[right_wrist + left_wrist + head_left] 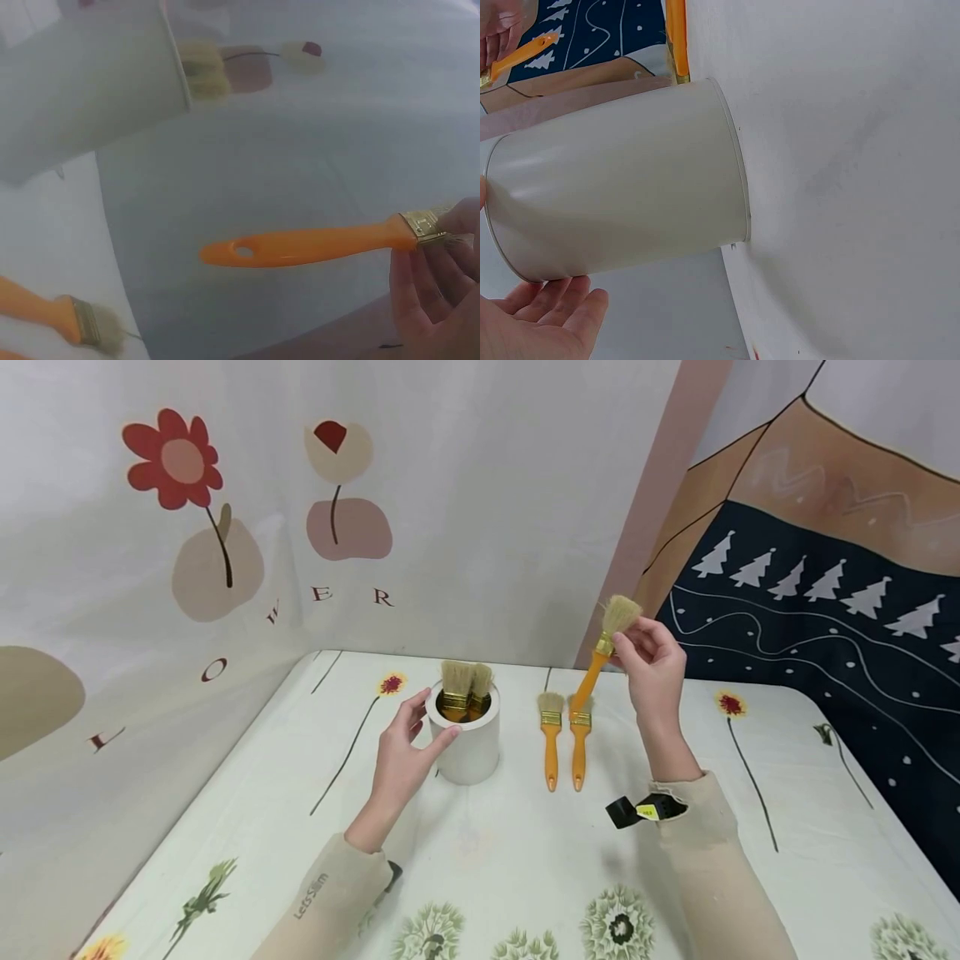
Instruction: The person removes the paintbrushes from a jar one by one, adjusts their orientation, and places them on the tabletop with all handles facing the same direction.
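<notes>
The table (pixel 510 835) spreads below both hands, and on it the white cup (pixel 467 752) stands upright at the left hand (pixel 400 760), whose thumb and fingers hold its rim. The right hand (pixel 654 672), raised, pinches one brush (pixel 590 677) at the metal band, bristles up, its handle slanting down toward the left. Two flat brushes (pixel 551 747) lie side by side between the hands, and bristle-up brushes (pixel 456 679) poke from the cup beside the left fingers.
</notes>
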Motion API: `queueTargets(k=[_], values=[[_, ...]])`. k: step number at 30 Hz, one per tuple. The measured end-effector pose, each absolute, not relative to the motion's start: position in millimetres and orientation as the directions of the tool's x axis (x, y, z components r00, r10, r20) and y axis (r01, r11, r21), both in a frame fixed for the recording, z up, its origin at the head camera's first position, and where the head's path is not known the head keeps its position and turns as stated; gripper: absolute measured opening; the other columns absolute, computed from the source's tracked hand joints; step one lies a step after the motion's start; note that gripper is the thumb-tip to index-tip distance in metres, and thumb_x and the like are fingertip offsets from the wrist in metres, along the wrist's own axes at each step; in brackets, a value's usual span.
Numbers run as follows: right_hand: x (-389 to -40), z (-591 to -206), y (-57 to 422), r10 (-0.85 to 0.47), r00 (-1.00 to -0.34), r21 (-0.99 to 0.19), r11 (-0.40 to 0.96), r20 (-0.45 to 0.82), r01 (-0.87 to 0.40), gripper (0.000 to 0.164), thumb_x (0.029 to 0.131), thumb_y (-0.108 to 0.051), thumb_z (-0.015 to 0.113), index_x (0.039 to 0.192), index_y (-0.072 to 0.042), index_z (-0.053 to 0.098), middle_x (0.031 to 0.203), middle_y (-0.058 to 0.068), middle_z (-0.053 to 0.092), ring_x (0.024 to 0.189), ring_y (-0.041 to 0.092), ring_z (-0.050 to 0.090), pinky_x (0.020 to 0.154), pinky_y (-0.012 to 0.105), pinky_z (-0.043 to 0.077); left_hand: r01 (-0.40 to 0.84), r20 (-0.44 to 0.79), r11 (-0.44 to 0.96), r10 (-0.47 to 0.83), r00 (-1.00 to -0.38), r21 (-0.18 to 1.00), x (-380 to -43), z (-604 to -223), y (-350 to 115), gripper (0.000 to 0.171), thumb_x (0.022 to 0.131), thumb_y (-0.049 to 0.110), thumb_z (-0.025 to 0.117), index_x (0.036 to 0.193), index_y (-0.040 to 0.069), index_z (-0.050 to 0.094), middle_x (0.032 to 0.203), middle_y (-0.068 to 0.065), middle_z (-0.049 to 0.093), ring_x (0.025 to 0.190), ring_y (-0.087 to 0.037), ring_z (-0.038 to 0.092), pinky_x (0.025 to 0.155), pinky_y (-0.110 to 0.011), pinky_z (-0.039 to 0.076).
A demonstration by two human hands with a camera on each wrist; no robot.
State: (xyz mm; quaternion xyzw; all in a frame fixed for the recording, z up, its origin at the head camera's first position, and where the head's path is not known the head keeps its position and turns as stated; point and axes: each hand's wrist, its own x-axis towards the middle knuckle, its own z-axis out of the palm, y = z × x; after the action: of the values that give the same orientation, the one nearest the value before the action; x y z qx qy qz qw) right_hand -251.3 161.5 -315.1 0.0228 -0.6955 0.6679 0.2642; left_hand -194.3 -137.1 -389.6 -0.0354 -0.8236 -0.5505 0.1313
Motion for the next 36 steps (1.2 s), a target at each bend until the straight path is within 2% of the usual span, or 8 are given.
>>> queueTargets(k=[8,17,36], values=[[-254.9,-324.9,167.8,0.338,-0.871,-0.934,0.111,0.356,-0.339,0.025,0.097,-0.012,0.065,0.120,-0.005,0.063,0.092,-0.017,0.068,0.087,0.003,0.065,0.077,0.015,0.060,0.205,0.258,0.386,-0.090,-0.962,0.899,-194.2,-390.3,-137.5,0.073,0.088,0.025,0.078,0.149,0.008,0.042,0.154,-0.013,0.046,0.140,-0.032,0.048,0.118,-0.045,0.041],[-258.1,-335.0,174.4,0.352,-0.886,-0.953,0.123,0.303,-0.277,0.033,0.097,-0.014,0.065,0.126,0.001,0.060,0.088,-0.022,0.066,0.086,0.000,0.064,0.074,0.010,0.058,0.202,0.256,0.393,-0.088,-0.963,0.897,-194.2,-390.4,-137.5,0.073,0.088,0.026,0.078,0.149,0.009,0.042,0.155,-0.012,0.046,0.141,-0.032,0.047,0.118,-0.045,0.041],[-265.8,-359.1,186.7,0.354,-0.913,-0.976,0.137,0.205,-0.166,0.035,0.097,-0.010,0.063,0.128,0.005,0.059,0.079,-0.028,0.062,0.077,-0.008,0.062,0.069,0.008,0.058,0.203,0.257,0.397,-0.090,-0.962,0.895,-194.1,-390.0,-136.4,0.072,0.088,0.027,0.077,0.149,0.008,0.042,0.155,-0.012,0.045,0.141,-0.033,0.047,0.118,-0.045,0.041]])
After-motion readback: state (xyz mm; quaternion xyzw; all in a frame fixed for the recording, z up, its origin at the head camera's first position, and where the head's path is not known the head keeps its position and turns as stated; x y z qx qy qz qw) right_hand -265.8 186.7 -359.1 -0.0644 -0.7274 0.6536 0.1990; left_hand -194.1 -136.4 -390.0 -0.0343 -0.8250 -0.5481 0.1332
